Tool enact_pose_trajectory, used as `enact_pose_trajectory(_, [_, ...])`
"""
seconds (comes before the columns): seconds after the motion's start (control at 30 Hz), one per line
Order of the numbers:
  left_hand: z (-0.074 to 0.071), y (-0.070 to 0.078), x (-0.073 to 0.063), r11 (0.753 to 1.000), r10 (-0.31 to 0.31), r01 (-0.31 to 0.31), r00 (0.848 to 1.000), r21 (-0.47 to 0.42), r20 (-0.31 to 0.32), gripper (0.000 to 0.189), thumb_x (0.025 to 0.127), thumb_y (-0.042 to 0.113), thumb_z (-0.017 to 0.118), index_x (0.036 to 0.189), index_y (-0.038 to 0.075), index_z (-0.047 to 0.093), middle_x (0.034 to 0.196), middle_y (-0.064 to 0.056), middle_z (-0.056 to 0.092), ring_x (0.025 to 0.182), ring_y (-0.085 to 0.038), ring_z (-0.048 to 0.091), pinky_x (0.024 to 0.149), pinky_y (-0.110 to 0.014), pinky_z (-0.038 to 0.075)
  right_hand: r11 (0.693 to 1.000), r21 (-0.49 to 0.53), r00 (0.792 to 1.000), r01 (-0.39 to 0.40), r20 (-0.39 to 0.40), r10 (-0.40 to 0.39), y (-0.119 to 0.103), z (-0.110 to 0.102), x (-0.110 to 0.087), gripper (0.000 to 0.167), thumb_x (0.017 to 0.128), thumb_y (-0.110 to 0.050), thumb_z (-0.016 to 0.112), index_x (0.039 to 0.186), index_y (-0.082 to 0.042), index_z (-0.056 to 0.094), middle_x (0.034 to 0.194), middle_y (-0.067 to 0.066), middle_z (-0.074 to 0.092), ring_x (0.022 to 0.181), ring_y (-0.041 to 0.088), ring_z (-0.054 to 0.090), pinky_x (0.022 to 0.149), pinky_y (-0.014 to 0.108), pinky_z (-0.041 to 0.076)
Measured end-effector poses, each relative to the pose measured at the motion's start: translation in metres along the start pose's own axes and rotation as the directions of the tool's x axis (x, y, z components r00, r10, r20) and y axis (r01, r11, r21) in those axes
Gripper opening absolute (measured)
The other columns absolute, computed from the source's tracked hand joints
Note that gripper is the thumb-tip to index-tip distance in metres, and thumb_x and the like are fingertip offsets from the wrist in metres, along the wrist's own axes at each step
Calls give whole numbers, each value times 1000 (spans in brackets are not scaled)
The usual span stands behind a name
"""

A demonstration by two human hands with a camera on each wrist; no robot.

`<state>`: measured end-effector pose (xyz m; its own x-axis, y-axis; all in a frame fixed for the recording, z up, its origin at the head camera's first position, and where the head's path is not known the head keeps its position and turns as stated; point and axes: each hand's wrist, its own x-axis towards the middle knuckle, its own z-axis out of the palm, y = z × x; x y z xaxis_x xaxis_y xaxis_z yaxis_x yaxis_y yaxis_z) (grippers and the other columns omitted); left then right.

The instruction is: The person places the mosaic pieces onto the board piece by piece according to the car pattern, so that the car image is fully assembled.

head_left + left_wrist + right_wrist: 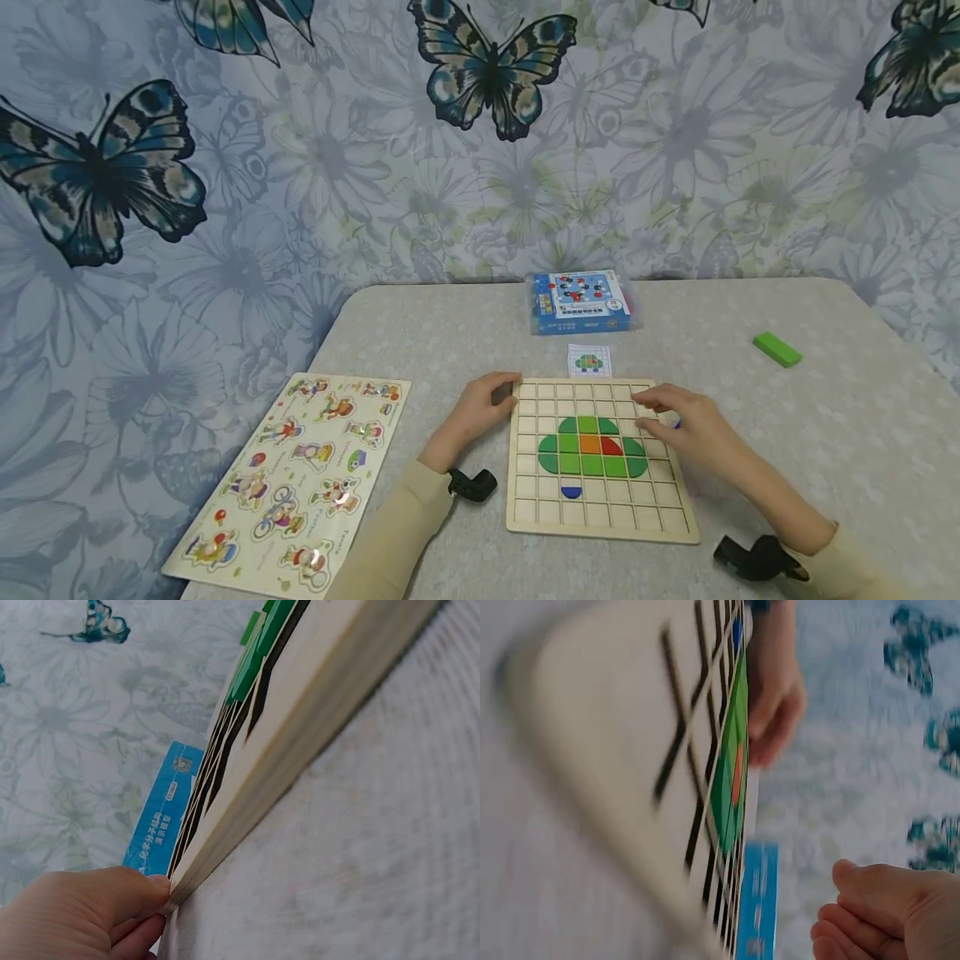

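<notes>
A wooden grid board [678,521] lies on the table. Green, orange and red pieces [591,462] make a rounded shape on it, with a blue half-round piece [572,492] below. At the board's far left corner my left hand [480,406] grips the edge; the left wrist view shows the thumb [150,889] on the rim. My right hand [697,429] hovers by the board's right edge, fingers bent, thumb and forefinger apart. A bit of blue [678,425] shows in that gap; I cannot tell whether the hand holds it. The right wrist view shows the curled fingers [855,934].
Behind the board lie a small pattern card [589,362] and a blue box [581,302]. A bright green block [777,349] rests at the right. To the left is a sheet with cartoon figures [300,475]. A butterfly-patterned wall covering [337,167] stands behind the table.
</notes>
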<state>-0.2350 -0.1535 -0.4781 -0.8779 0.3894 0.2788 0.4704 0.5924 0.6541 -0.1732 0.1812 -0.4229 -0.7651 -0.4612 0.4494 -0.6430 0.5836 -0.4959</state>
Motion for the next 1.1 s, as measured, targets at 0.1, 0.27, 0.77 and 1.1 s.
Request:
enact_pose_trajectory(0.1, [0, 0, 0, 1000, -2, 2, 1000, 0, 1, 39, 92, 12, 62, 130, 5, 57, 128, -10, 57, 121, -26, 50, 101, -35, 41, 991, -70, 993, -116, -12, 115, 20, -15, -9, 33, 80, -8, 75, 110, 2, 67, 103, 12, 66, 88, 30, 64, 70, 43, 56])
enact_pose_trajectory(0.27, [0, 1, -1, 1000, -4, 4, 1000, -4, 11, 39, 92, 12, 62, 130, 5, 57, 128, -10, 57, 121, -26, 50, 102, -37, 41, 970, -108, 976, -216, 9, 218, 40, -23, -27, 34, 80, -9, 76, 109, 5, 66, 101, 16, 65, 89, 35, 63, 71, 44, 56])
enact_pose_trajectory(0.77, [0, 0, -1, 1000, -23, 23, 1000, 9, 6, 40, 92, 13, 62, 131, 5, 56, 129, -10, 56, 122, -25, 49, 103, -36, 40, 983, -146, 993, -112, -54, 105, 50, -1, -30, 25, 71, -1, 80, 94, 1, 70, 87, 7, 67, 72, 19, 64, 58, 26, 55])
enact_pose_trajectory(1.1, [1, 0, -1, 1000, -24, 24, 1000, 10, 0, 39, 92, 13, 62, 131, 6, 57, 129, -9, 56, 122, -24, 49, 103, -35, 39, 987, -133, 996, -90, -17, 88, 50, 1, -29, 32, 73, 9, 73, 104, 1, 69, 99, 12, 66, 83, 27, 65, 66, 34, 57])
